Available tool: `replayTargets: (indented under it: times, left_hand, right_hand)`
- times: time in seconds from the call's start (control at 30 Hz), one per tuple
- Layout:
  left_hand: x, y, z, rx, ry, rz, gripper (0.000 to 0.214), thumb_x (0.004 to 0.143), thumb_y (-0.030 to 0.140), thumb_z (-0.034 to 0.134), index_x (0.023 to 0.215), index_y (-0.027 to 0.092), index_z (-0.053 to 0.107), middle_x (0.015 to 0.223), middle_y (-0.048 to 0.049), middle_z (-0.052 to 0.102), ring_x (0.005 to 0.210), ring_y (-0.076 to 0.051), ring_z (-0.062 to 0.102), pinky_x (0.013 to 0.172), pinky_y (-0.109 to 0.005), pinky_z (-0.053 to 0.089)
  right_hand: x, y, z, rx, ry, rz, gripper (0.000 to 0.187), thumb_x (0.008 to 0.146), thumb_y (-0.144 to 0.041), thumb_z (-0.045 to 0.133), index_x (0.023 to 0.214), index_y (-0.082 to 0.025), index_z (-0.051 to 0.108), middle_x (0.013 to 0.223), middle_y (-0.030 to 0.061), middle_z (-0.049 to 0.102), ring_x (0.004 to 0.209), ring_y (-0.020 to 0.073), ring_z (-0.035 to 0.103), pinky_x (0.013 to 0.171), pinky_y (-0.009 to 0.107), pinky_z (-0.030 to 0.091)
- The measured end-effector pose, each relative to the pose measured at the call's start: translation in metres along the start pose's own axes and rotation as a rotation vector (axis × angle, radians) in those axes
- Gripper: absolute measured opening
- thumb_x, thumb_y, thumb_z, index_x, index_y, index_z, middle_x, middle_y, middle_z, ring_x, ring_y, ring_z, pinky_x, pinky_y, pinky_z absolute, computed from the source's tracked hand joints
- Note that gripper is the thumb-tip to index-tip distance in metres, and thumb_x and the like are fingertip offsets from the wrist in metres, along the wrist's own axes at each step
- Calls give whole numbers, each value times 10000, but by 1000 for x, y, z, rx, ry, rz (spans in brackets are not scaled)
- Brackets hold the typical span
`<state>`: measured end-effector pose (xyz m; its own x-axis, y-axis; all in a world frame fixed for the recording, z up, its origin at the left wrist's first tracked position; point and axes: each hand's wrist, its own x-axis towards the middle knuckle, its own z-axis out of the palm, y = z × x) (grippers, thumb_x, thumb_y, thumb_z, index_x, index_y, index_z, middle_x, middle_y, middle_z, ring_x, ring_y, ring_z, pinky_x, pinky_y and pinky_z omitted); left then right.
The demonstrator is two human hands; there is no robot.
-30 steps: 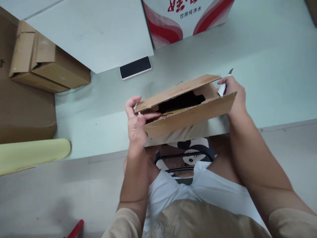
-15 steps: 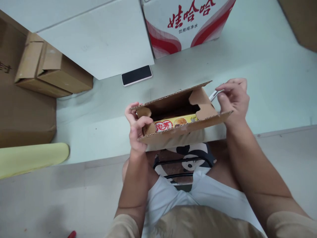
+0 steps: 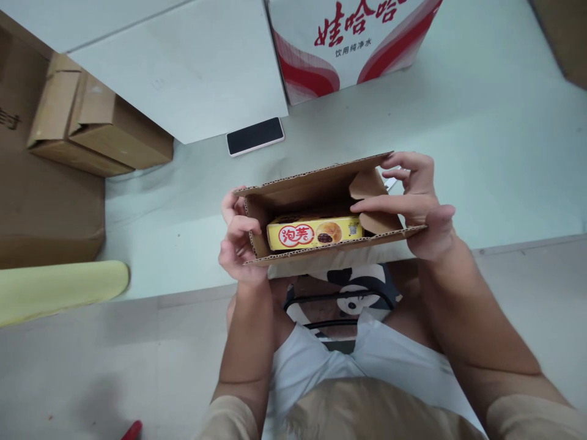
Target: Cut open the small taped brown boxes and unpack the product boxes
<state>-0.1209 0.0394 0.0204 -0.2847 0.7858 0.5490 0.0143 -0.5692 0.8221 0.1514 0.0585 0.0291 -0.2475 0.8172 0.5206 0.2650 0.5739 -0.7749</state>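
An open cardboard box (image 3: 312, 174) is tilted so that I see into it, near the table's front edge. Inside lies a yellow snack box (image 3: 316, 233) with red lettering and a picture of a filled puff. My left hand (image 3: 242, 239) grips the left end of the cardboard box, fingers over its rim. At the right end my right hand (image 3: 419, 205) is on the carton, one finger stretched over the small inner flap (image 3: 378, 222) and the others at the rim. A thin white and silver object (image 3: 391, 178) shows behind that end, partly hidden by my fingers.
A phone (image 3: 255, 135) lies dark side up beyond the carton. Behind it stand a large white box (image 3: 183, 79) and a red and white water carton (image 3: 348, 55). Brown cardboard boxes (image 3: 101, 122) are at the left, near a pale yellow rounded object (image 3: 64, 290).
My right hand has moved from the thin white object onto the box's right end and inner flap. The box has tipped, showing more of the yellow snack box.
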Motion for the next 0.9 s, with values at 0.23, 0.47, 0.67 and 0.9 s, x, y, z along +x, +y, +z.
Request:
replayTargets:
  times: [0.23,0.47,0.67,0.9]
  left_hand:
    - [2,3,2,115,38,-15,569,910,692,332,633,195,330,1207,-34,631,1095,-264,619,924,-499,513]
    - [2,3,3,-114,46,-19,445,908,562,359,638,217,441,1134,-38,635,1093,-264,608,923,-465,503]
    - [4,5,5,-133,78,-17,433,882,550,393,624,202,385,1166,-19,658,1039,-259,627,912,-470,510]
    - [2,2,3,52,73,16,497,908,626,389,643,206,375,1227,-22,646,1145,-286,622,985,-505,505]
  right_hand:
    - [1,-7,22,74,339,-18,685,971,-717,218,754,-219,635,1127,74,421,1172,257,545,1153,518,436]
    - [-2,-7,25,150,319,74,608,975,-680,256,740,-212,566,1256,46,518,1223,273,582,1112,548,475]
    - [-3,-5,26,233,337,80,553,980,-624,286,744,-219,581,1239,58,554,1195,252,568,1064,495,493]
    - [-5,-3,25,159,335,123,554,948,-677,323,727,-226,558,1257,45,548,1197,264,572,1047,507,512]
